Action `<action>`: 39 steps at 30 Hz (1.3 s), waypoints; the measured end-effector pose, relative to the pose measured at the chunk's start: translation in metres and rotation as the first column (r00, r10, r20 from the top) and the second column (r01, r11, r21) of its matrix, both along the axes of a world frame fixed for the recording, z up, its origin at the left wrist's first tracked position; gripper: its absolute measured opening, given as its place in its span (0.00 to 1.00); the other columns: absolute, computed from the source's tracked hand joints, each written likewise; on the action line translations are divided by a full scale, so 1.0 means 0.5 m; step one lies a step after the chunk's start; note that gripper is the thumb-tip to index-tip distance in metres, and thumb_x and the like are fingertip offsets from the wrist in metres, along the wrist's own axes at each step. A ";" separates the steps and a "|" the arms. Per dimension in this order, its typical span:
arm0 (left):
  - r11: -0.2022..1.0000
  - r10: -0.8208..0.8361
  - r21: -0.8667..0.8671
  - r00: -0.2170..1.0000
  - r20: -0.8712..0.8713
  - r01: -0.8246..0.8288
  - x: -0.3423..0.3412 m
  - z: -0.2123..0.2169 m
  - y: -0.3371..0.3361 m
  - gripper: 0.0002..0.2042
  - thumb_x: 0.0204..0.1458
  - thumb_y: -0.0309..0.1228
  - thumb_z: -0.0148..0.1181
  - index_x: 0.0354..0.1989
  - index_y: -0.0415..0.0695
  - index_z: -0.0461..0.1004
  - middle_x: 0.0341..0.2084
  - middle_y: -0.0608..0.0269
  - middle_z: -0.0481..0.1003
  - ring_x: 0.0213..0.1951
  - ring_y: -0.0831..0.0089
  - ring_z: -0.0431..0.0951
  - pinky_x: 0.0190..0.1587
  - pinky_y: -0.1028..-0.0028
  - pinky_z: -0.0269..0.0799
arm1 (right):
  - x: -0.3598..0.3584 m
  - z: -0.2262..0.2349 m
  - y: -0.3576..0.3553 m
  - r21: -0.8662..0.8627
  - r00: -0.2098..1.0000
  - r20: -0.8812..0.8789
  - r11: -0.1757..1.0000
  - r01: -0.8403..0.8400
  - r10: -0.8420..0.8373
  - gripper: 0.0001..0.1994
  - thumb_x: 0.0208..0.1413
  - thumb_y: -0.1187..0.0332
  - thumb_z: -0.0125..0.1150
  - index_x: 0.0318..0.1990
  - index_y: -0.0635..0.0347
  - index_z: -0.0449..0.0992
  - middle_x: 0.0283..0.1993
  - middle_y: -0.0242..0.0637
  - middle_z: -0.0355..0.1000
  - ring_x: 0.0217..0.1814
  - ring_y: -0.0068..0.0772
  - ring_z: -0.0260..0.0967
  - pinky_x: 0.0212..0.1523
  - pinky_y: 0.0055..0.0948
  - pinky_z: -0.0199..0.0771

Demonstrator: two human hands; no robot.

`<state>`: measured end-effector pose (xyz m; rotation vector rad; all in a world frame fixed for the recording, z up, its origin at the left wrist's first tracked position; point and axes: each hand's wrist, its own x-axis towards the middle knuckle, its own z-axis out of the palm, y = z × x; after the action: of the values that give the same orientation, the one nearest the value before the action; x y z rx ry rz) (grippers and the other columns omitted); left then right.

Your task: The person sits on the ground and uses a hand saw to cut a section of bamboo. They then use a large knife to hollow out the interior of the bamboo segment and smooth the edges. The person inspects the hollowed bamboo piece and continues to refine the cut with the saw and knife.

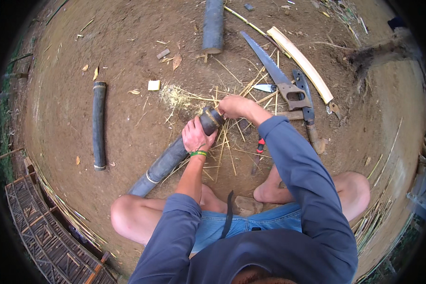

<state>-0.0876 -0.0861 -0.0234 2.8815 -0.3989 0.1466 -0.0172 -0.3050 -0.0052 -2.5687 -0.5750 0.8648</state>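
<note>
A long dark grey tube [167, 157] lies slanted across the ground in front of my crossed legs, with a pale band low down and a tan band near its upper end. My left hand [198, 136] is wrapped round it just below that upper end. At the tube's mouth, my right hand [236, 107] has its fingers pinched together, and what they hold, if anything, is hidden. Thin split strips [228, 146] are strewn under and beside both hands. Pale sawdust [176, 98] and a small yellowish block [154, 85] lie just beyond the tube's end.
To the right lie a handsaw [274, 65], a sheathed blade [304, 90], a knife blade [265, 88] and a pale split length [303, 64]. A red-handled tool [259, 147] rests near my foot. Other dark tubes lie at left [99, 125] and far middle [213, 26]. A slatted bamboo rack [47, 232] stands lower left.
</note>
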 end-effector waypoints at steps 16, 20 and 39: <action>1.000 -0.013 0.026 1.000 0.005 0.013 0.007 -0.009 0.000 0.40 0.30 0.50 0.81 0.54 0.45 0.73 0.43 0.58 0.75 0.47 0.58 0.78 0.52 0.60 0.74 | -0.196 0.008 0.084 0.214 0.538 -0.088 0.512 0.832 -0.838 0.18 0.58 0.60 0.70 0.27 0.68 0.82 0.27 0.52 0.80 0.34 0.46 0.82 0.36 0.51 0.78; 1.000 -0.008 0.019 0.999 -0.049 0.009 0.020 0.001 0.011 0.39 0.31 0.52 0.81 0.52 0.45 0.74 0.41 0.58 0.75 0.44 0.57 0.79 0.50 0.59 0.75 | -0.256 0.083 0.035 0.240 0.600 -0.496 0.565 0.789 -0.627 0.18 0.58 0.57 0.70 0.38 0.68 0.84 0.32 0.50 0.81 0.39 0.49 0.82 0.44 0.44 0.81; 0.999 0.005 0.050 0.937 -0.349 0.013 0.080 0.043 0.030 0.45 0.35 0.64 0.77 0.59 0.46 0.73 0.52 0.54 0.76 0.53 0.52 0.80 0.55 0.56 0.77 | -0.371 0.026 -0.181 0.292 0.485 0.521 0.681 0.672 -0.702 0.08 0.60 0.70 0.64 0.45 0.61 0.80 0.48 0.42 0.74 0.53 0.48 0.74 0.53 0.46 0.78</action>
<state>-0.0474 -0.0712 -0.0018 2.8733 -0.3440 -0.3776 -0.2026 -0.3957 0.0076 -2.6227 0.3355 -0.2734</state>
